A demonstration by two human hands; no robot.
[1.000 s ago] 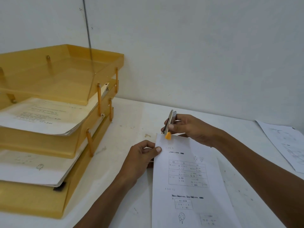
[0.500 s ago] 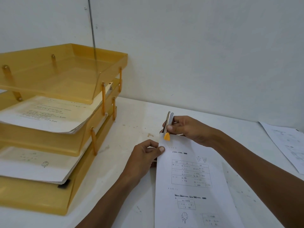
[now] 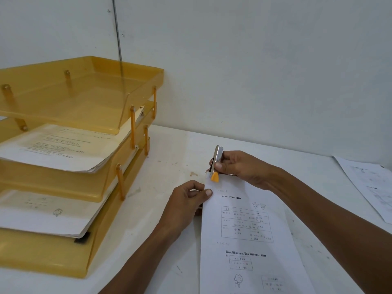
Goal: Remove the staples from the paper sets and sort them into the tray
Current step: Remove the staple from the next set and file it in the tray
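Right hand (image 3: 244,168): grips staple remover (image 3: 216,164) — orange tip at paper set (image 3: 248,234) top corner.
Left hand (image 3: 186,202): pinches the paper's left edge.

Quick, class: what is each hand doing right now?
Left hand: pinches the left edge of the paper set.
Right hand: holds the staple remover at the top corner.

Tray stack (image 3: 42,257) sits left on table (image 3: 169,149); paper set (image 3: 244,209) centre; loose sheet (image 3: 369,183) right.
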